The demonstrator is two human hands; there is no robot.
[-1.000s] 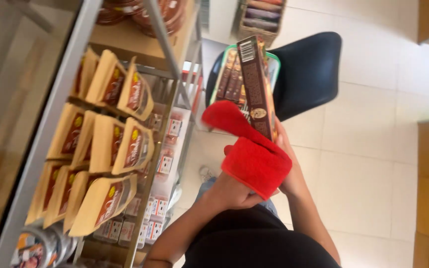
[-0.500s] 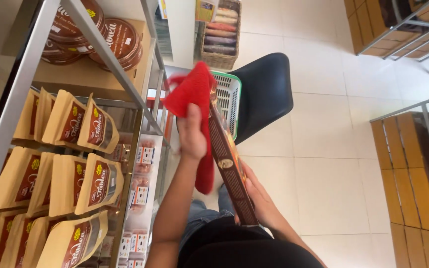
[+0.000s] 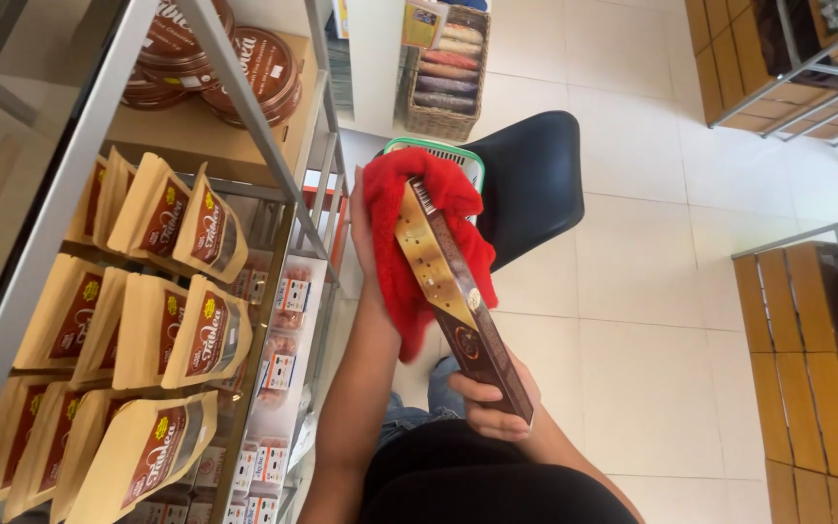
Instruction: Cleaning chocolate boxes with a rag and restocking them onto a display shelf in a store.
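Observation:
My right hand [image 3: 493, 403] grips the near end of a long flat brown and gold box [image 3: 448, 291], which tilts away from me. A red cloth [image 3: 409, 243] is wrapped around the box's far end, and my left hand [image 3: 361, 228] holds that cloth from the left side, mostly hidden behind it. Just beyond the cloth sits a white basket with a green rim [image 3: 443, 155] on a dark blue chair [image 3: 531, 180].
A metal shelf rack [image 3: 244, 107] on my left carries tan stand-up pouches [image 3: 181, 330], round brown tins [image 3: 244, 73] above, and small packets below. A wicker basket [image 3: 443, 68] of packs stands on the tiled floor ahead. Wooden crates [image 3: 812, 378] line the right.
The red cloth moved from beside the box to around its far end. The box has turned so its gold face shows, and my right hand now grips the near end from below.

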